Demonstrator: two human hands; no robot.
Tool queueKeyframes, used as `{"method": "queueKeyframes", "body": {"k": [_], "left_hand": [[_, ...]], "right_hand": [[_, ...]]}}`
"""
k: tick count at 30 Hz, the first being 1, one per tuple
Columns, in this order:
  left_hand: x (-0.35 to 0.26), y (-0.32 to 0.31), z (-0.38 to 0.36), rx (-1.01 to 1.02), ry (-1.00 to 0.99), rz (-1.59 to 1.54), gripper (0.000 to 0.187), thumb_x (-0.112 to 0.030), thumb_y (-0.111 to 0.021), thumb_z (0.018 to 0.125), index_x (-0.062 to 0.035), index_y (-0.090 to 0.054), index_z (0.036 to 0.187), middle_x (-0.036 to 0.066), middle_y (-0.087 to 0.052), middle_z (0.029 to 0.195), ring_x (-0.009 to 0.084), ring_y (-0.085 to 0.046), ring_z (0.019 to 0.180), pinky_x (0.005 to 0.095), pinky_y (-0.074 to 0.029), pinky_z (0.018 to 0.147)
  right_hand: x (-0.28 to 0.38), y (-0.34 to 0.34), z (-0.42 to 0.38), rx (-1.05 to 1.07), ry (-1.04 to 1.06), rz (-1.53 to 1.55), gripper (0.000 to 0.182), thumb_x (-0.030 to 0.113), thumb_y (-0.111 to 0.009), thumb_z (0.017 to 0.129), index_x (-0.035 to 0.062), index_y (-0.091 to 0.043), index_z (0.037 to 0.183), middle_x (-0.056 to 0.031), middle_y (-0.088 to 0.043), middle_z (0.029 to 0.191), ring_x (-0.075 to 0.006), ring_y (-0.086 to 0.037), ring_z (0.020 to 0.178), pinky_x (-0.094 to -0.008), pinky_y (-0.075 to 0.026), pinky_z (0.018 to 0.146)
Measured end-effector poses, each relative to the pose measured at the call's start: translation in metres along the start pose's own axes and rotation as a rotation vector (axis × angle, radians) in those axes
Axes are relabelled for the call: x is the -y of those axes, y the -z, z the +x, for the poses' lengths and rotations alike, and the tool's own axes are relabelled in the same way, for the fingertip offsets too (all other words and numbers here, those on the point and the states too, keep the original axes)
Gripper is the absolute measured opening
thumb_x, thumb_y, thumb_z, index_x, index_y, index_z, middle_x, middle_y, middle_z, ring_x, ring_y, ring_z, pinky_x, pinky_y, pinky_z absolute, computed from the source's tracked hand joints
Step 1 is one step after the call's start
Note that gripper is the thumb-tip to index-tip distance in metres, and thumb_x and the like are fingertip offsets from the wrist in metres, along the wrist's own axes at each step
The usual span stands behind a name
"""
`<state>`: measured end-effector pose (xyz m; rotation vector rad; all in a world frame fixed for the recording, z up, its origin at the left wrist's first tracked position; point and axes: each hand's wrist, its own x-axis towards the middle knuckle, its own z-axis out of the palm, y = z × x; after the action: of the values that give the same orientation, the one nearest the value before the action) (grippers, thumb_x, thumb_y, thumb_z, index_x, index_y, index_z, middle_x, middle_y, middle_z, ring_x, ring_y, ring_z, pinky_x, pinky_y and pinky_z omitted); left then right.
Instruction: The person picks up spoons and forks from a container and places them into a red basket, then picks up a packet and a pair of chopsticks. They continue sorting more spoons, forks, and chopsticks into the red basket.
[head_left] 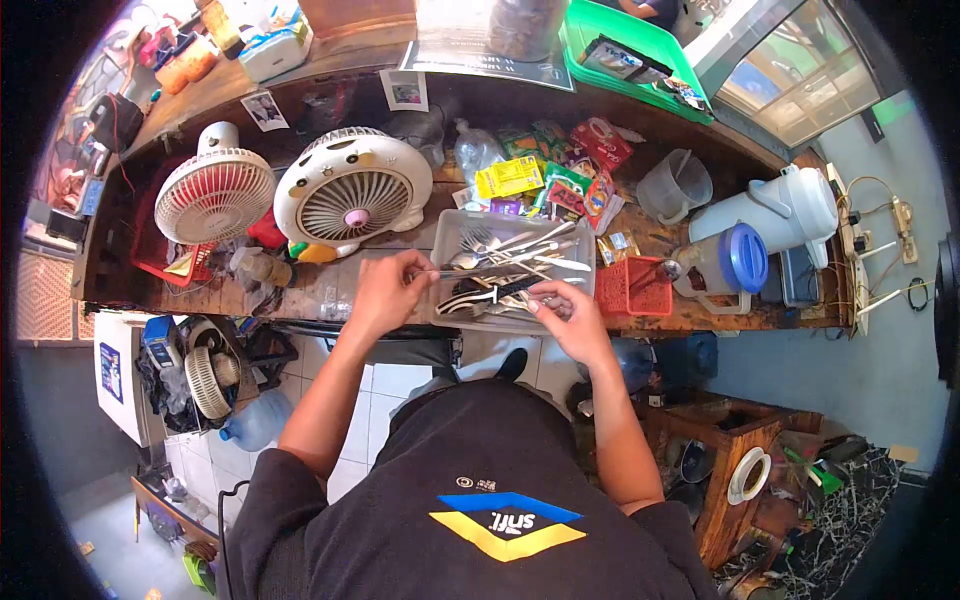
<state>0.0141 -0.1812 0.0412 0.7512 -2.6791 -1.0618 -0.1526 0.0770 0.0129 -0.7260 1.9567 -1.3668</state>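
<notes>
A translucent plastic tub (447,228) full of metal cutlery (520,262) sits at the front of the wooden counter. My left hand (393,292) is closed at the tub's left rim, thumb and fingers pinching a slim metal piece of cutlery (462,272) that reaches over the pile. At the tub's right side my right hand (570,318) has its thumb and forefinger curled together over the cutlery; I cannot tell what lies between them. Forks, spoons and black-handled pieces lie crossed in the tub below both hands.
Right of the tub stand a red basket (632,288), a blue-lidded pitcher (715,265) and a pale thermos jug (775,215). Colourful sachets (545,180) lie behind it. Two fans, one white round fan (355,190) nearer, stand left. A green tray (590,50) rests on the upper shelf.
</notes>
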Motion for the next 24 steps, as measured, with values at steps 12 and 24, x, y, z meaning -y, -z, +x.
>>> {"method": "queueKeyframes", "body": {"k": [12,24], "left_hand": [[0.052,0.043,-0.019,0.086,0.173,-0.656,0.018,-0.019,-0.072,0.099,-0.0014,-0.071,0.102,0.0,-0.073,0.089,0.0073,-0.062,0.079,0.0252,-0.047,0.073],[0.017,-0.014,-0.028,0.243,0.184,-0.964,0.018,-0.018,-0.075,0.098,-0.0019,-0.072,0.105,0.001,-0.072,0.09,0.0065,-0.062,0.081,0.0247,-0.048,0.072]], "right_hand": [[0.018,-0.055,0.018,0.187,-0.18,0.306,0.046,0.032,-0.06,0.108,0.0055,-0.055,0.145,-0.0129,-0.07,0.124,-0.0162,-0.07,0.096,-0.0306,-0.057,0.082],[0.031,-0.079,0.017,-0.286,-0.062,0.75,0.025,0.024,-0.063,0.107,0.0044,-0.059,0.121,-0.0088,-0.07,0.111,-0.0208,-0.072,0.1,-0.0346,-0.06,0.084]]}}
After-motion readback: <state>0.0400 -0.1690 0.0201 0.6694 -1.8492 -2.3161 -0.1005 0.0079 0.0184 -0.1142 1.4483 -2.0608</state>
